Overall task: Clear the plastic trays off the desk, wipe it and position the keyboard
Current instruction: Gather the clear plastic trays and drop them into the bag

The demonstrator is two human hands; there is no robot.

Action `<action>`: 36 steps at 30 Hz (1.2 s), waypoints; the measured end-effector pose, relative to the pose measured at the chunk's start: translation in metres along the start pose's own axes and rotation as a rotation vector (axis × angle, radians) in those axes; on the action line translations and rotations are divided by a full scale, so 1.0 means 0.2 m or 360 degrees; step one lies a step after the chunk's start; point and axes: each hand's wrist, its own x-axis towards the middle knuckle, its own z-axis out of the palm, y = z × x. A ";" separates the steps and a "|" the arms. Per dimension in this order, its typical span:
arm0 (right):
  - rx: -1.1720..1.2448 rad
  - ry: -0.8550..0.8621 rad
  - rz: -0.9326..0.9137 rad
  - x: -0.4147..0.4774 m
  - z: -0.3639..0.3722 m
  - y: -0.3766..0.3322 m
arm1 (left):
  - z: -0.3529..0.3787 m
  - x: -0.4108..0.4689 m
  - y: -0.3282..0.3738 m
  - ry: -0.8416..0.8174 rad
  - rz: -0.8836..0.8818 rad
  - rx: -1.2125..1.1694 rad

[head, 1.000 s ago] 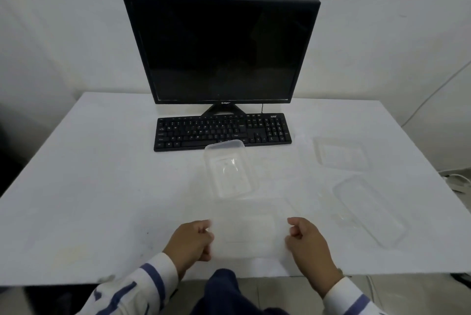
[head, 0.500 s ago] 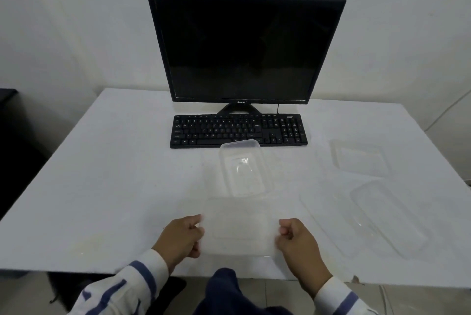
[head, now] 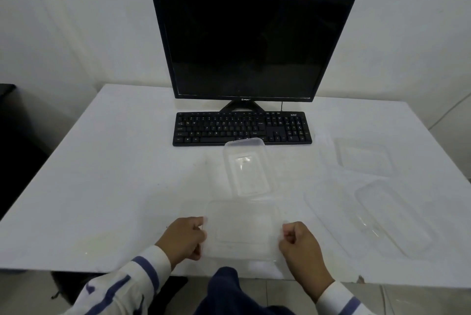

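Head view: left hand (head: pixel 184 238) and right hand (head: pixel 300 244) pinch opposite edges of the nearest clear rectangular plastic tray (head: pixel 242 232) — likely so the flimsy thing lifts level off the white desk (head: pixel 102 187).

Dark monitor (head: pixel 251 42) stands upright; a thin cable (head: pixel 281 105), perhaps, behind it

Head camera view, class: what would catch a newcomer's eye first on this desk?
The big dark monitor at the back of the white desk, with the black keyboard just in front of it. Then, at the near edge, the left hand and right hand gripping a clear plastic tray by its sides, with more clear trays lying to the right.
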 end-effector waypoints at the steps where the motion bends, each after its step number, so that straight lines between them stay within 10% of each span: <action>1: 0.0002 0.0000 -0.0005 0.00 0.00 0.00 | 0.00 0.00 0.00 -0.0001 0.0007 0.0026; 10: -0.0100 -0.0039 -0.0105 0.03 -0.02 -0.03 | 0.05 -0.01 0.00 0.0181 0.0233 0.0438; 21: -0.1102 -0.0079 -0.0670 0.03 0.18 -0.13 | 0.24 0.10 -0.01 0.0414 0.0748 0.1568; 36: -0.1271 0.0036 -0.0672 0.06 0.24 -0.14 | 0.27 0.17 -0.07 0.0405 0.0747 0.1737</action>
